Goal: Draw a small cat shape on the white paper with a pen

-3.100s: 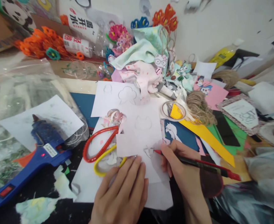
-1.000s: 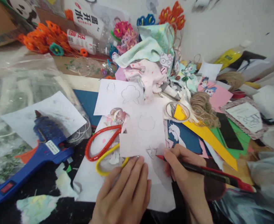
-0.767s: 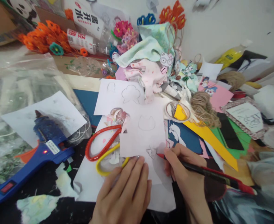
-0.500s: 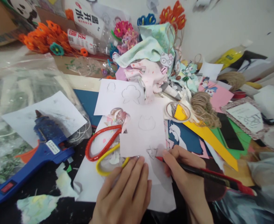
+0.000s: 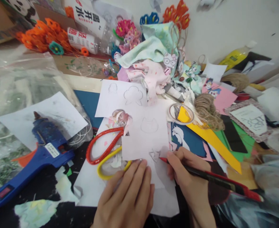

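My right hand (image 5: 189,174) grips a red-and-black pencil (image 5: 215,179), its red tip at a small triangular sketch (image 5: 155,155) near the lower edge of a white sheet of paper (image 5: 139,144). A faint cat-head outline (image 5: 149,125) is drawn higher on that sheet. My left hand (image 5: 127,193) lies flat, fingers stretched out, at the sheet's lower edge and over the white paper beneath. Just beyond its fingers are scissors with one red handle loop (image 5: 90,148) and one yellow loop (image 5: 101,174); their blades are hidden.
At the left, a blue glue gun (image 5: 50,142) rests on a smudged sheet. Behind my hands lie another sheet with sketches (image 5: 106,98), a tape roll (image 5: 181,113) and twine (image 5: 208,109). A yellow strip (image 5: 215,144) and a black phone-like slab (image 5: 234,134) are at the right.
Both hands and the pencil stay in nearly the same place. The view has shifted very slightly, most visibly at the left around the glue gun.
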A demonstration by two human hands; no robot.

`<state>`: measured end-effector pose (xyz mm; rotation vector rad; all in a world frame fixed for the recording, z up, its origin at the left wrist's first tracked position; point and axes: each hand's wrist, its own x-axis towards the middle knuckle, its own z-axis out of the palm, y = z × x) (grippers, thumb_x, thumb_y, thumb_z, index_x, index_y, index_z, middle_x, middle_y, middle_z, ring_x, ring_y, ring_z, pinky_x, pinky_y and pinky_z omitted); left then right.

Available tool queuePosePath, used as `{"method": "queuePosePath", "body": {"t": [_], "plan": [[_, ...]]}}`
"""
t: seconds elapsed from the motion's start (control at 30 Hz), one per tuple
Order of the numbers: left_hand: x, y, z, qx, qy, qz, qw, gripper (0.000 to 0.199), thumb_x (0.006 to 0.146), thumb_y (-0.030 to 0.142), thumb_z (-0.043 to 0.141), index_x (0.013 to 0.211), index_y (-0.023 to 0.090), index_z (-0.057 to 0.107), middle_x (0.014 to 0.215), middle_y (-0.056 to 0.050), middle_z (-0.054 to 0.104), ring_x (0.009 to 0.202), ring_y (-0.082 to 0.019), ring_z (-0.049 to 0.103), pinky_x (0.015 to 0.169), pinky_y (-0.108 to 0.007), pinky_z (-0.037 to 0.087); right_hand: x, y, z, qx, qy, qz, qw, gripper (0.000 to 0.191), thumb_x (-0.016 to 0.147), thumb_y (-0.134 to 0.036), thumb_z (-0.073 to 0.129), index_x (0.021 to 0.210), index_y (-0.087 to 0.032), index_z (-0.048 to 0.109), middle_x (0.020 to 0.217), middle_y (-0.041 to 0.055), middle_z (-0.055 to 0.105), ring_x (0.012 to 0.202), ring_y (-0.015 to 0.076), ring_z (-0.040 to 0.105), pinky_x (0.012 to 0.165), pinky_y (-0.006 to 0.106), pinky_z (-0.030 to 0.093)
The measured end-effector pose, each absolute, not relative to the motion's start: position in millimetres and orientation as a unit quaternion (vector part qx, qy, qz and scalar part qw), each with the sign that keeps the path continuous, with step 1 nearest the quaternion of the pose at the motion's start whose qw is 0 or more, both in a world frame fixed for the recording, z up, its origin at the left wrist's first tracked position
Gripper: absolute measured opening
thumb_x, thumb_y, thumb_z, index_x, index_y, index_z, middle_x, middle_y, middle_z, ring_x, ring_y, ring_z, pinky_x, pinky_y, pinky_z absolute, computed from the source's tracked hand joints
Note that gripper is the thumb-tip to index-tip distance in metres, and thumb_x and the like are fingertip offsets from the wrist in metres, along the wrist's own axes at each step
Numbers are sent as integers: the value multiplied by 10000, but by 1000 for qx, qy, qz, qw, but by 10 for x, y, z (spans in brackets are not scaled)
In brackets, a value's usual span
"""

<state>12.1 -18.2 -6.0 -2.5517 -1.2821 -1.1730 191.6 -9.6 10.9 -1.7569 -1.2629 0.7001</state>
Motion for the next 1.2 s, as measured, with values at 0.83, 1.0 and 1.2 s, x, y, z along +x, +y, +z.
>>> {"method": "queuePosePath", "body": {"t": [0.83, 1.0, 1.2], "plan": [[126, -166, -48, -829, -413, -376, 22, 219, 920, 124, 638, 1098, 101, 763, 1170, -83, 763, 1096, -167, 712, 1174, -290, 323, 1924, -92, 107, -702, -524, 261, 404, 432, 924, -286, 646, 531, -220, 481, 441, -57, 512, 408, 98, 462, 481, 249, 382], [112, -192, -65, -828, -411, -381, 26, 211, 924, 134, 635, 1086, 108, 767, 1153, -74, 770, 1081, -160, 715, 1177, -289, 318, 1926, -97, 105, -691, -550, 260, 390, 434, 930, -278, 637, 534, -219, 469, 460, -59, 497, 417, 93, 451, 472, 250, 361], [103, -200, -75, -833, -412, -368, 27, 232, 922, 136, 641, 1121, 112, 756, 1188, -72, 757, 1106, -167, 708, 1182, -296, 314, 1939, -96, 109, -683, -558, 261, 391, 437, 938, -264, 630, 542, -216, 453, 469, -65, 488, 419, 86, 439, 473, 243, 354]]}}
